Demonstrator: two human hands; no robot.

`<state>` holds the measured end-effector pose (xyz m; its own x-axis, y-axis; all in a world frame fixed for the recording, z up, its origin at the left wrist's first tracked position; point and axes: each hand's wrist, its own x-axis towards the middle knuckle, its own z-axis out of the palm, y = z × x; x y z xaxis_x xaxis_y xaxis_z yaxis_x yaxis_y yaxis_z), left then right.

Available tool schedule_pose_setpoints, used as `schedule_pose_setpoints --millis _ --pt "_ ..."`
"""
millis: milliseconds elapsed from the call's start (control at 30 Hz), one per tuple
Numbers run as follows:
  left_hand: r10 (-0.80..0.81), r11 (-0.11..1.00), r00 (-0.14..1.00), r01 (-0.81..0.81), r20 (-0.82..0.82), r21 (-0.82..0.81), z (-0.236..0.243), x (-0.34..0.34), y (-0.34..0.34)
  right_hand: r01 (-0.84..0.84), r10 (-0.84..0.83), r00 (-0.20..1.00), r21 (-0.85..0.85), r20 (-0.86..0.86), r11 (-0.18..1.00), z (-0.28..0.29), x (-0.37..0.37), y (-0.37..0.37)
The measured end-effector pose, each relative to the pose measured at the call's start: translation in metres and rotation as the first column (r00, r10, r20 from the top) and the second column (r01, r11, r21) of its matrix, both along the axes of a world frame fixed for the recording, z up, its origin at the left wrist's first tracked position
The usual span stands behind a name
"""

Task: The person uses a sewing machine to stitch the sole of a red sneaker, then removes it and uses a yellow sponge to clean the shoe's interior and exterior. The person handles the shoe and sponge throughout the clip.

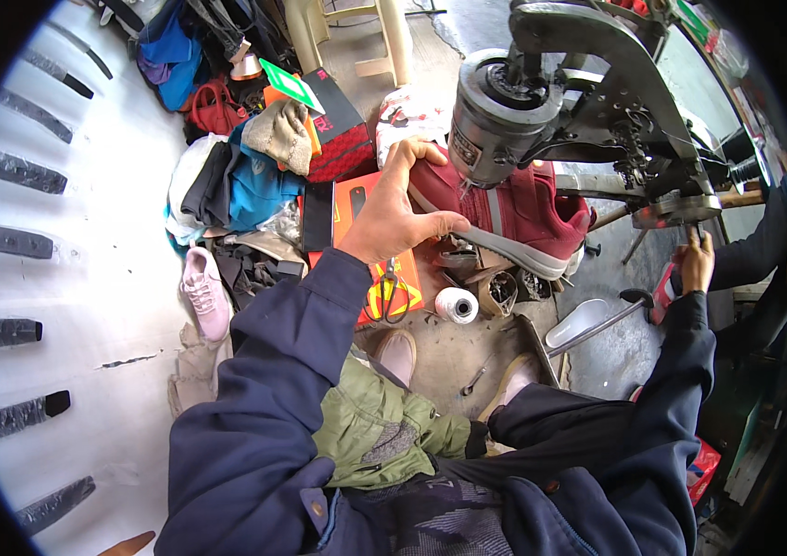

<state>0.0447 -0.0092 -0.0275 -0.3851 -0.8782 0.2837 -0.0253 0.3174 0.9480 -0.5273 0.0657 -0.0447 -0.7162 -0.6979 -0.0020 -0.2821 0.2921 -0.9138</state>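
down the left side runs a white surface (125,278), dark strips pointing inward from its outer rim. at the upper right the machine (588,42) crowds the space over the shoe. below it, floor (435,385) shows between the two feet and again on the right, around the insole; toward the white edge, clothes (259,190) are heaped close. under the machine's head sits the red shoe (542,222), toe left, heel right, its pale sole edge facing the wearer. left of it lies an orange box (412,273), partly hidden by the left hand (389,218), which is clamped on the toe end, thumb along the near side. well apart, the right hand (698,264) is closed round a small handle (695,236) just under the wheel (678,211), near the right rim. the insole (577,322) lies on the floor beside a metal bar (597,332). a white spool (456,305) stands in front of the shoe; scissors (393,295) lie on the box's edge.
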Motion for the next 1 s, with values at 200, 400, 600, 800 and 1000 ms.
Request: schedule_pose_setpoints --millis 200,400,600,800,1000 --pt "0.02 1.0 0.999 -0.02 0.046 -0.006 0.002 0.0 0.002 -0.423 0.343 0.899 0.333 0.273 0.843 -0.011 0.089 0.011" --pt "0.013 0.997 0.999 -0.01 -0.044 0.071 0.005 -0.003 0.007 -0.385 0.378 0.921 -0.066 -0.099 0.921 0.07 0.095 0.01" --pt "0.019 0.998 0.998 -0.016 0.052 -0.054 -0.002 -0.002 0.002 -0.019 0.014 0.999 -0.099 -0.052 0.995 0.034 0.015 -0.007" --pt "0.021 1.0 0.999 -0.021 -0.024 0.013 -0.006 -0.003 0.003 -0.324 0.279 0.944 0.343 0.175 0.882 -0.019 0.078 0.006" --pt "0.066 0.997 0.998 -0.066 0.01 -0.029 -0.003 -0.005 0.006 -0.444 0.443 0.896 -0.02 -0.023 0.896 0.061 0.113 0.011"
